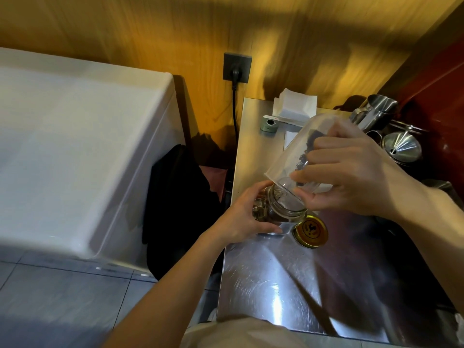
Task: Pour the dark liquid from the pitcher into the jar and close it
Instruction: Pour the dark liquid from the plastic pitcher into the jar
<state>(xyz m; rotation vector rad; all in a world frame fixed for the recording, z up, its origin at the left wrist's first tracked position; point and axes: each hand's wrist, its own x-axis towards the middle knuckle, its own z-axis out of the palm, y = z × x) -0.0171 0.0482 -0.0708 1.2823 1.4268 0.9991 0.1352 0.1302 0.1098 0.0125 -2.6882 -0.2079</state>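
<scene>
The left hand (244,213) is wrapped around the clear glass jar (281,209), steadying it on the steel counter (276,285). Just above, the clear plastic pitcher (298,156) tilts steeply, its long axis running down-left, lip touching the jar's mouth, held by the right hand (356,172). The gold metal lid (311,232) lies just right of the jar, nearer the right hand.
</scene>
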